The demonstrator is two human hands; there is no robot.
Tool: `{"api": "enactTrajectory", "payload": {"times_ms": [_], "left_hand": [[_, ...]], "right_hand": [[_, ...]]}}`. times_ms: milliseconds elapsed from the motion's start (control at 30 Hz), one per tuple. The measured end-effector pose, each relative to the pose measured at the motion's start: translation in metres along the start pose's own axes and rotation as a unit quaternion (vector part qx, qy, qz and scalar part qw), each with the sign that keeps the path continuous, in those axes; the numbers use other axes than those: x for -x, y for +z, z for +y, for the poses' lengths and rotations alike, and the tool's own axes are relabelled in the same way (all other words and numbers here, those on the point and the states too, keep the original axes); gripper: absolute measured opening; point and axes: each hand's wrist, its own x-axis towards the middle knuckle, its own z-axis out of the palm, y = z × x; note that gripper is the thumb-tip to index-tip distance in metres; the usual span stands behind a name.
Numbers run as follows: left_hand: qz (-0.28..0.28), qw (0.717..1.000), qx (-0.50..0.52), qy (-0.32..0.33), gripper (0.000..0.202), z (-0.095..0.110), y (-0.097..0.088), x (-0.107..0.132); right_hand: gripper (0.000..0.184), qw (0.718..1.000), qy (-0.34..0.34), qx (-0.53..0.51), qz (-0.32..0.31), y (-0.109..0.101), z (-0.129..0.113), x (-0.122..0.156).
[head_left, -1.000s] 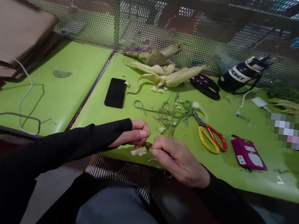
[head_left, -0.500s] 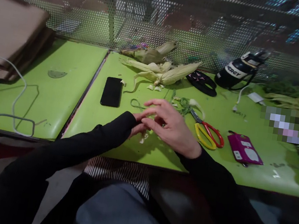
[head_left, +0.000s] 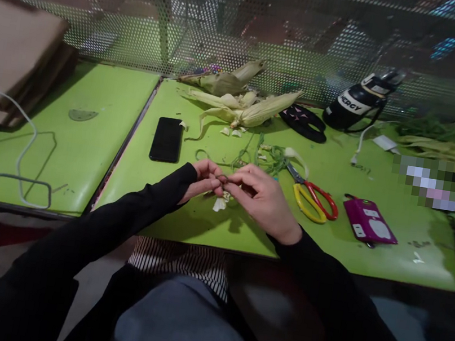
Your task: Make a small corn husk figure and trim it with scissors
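A person's bare left hand (head_left: 203, 183) and bare right hand (head_left: 264, 201), both in long black sleeves (head_left: 109, 221), meet above the near edge of a bright green, smooth tabletop (head_left: 185, 224). Fingertips nearly touching, both hands pinch a small, pale, papery husk piece (head_left: 220, 202) by a thin, dark greenish strand at its top. The pale part hangs just below the fingers; much of the strand is hidden by them.

Just beyond the hands lies a loose tangle of thin green strands (head_left: 274, 160), with a pale, bulb-ended strip (head_left: 296, 156) near its right side. Touching the tangle are scissors with grey blades and one yellow and one red handle loop (head_left: 311, 197). Farther right sits a purple, box-shaped device with white patches (head_left: 369, 221).

Left of the tangle, a black, rectangular phone (head_left: 166, 140) lies flat, a pale scrap over its upper right corner. Behind, cream-coloured, dry corn husks (head_left: 257, 112) are heaped, with small husk scraps (head_left: 231, 132) in front. To their right are a flat, black, rounded object with pink patches (head_left: 303, 122) and a black bottle with a white lettered band (head_left: 352, 105), leaning beside a perforated metal screen (head_left: 126, 18). At far left, brown, flat sheets (head_left: 13, 47) are stacked near a pale, looping cable (head_left: 20, 154)
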Motion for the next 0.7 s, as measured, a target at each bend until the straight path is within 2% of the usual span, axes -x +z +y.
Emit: {"api": "enactTrajectory", "payload": {"times_ms": [200,300,367,400,533,700], "left_hand": [[-0.015,0.999,0.007,-0.027,0.044,0.001,-0.001,0.004],[-0.024,0.998,0.027,-0.051,0.046,0.007,0.001,0.007],[-0.022,0.997,0.031,-0.067,0.045,0.01,0.003,0.009],[-0.023,0.997,0.031,-0.071,0.045,0.012,0.004,0.009],[-0.025,0.997,0.029,-0.068,0.042,0.013,0.009,0.011],[-0.027,0.997,0.022,-0.072,0.036,0.014,0.01,0.011]], "right_hand": [[0.014,0.999,0.051,-0.018,-0.002,-0.005,-0.002,-0.005],[0.019,0.994,0.035,0.049,0.089,-0.01,-0.006,-0.005],[0.011,0.989,0.021,0.082,0.123,-0.013,-0.009,-0.003],[0.012,0.991,0.02,0.08,0.108,-0.013,-0.01,-0.001],[0.023,0.998,0.062,-0.009,-0.018,-0.01,-0.012,0.003],[0.016,0.995,0.069,-0.066,0.008,-0.004,-0.014,0.006]]}}
